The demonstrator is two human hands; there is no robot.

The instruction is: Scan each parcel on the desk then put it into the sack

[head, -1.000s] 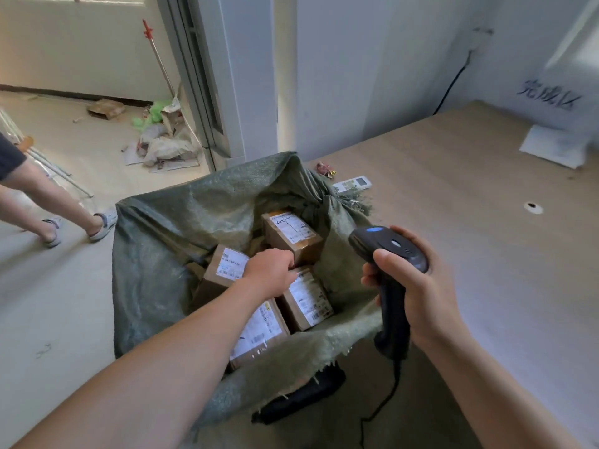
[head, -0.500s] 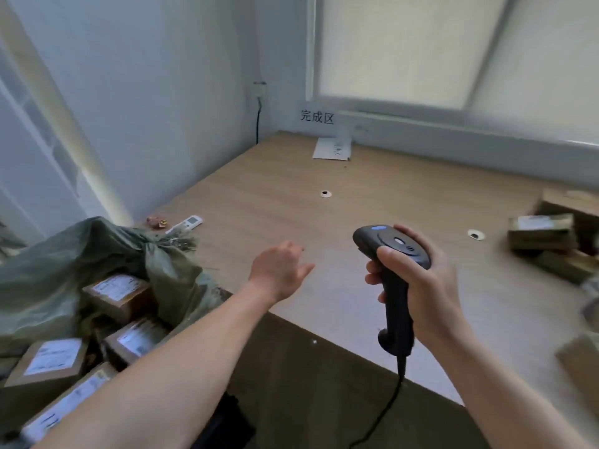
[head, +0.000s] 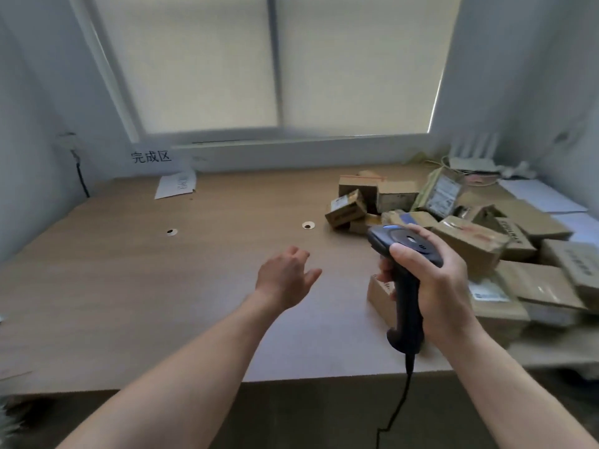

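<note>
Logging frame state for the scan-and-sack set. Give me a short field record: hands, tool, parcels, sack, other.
left hand: open, fingers relaxed, holds nothing, above the bare desk
right hand: grips the scanner by its handle, head pointing away from the person
parcels: cardboard boxes heaped on the desk's right side
nearest parcel: small box just behind the scanner handle
sack: not identifiable in this frame
other: paper sheet at the desk's back left, below a wall sign

Matt wood-grain desk (head: 162, 286), brown cardboard parcels (head: 466, 241) with paper labels, smooth black plastic scanner (head: 405, 280)
</note>
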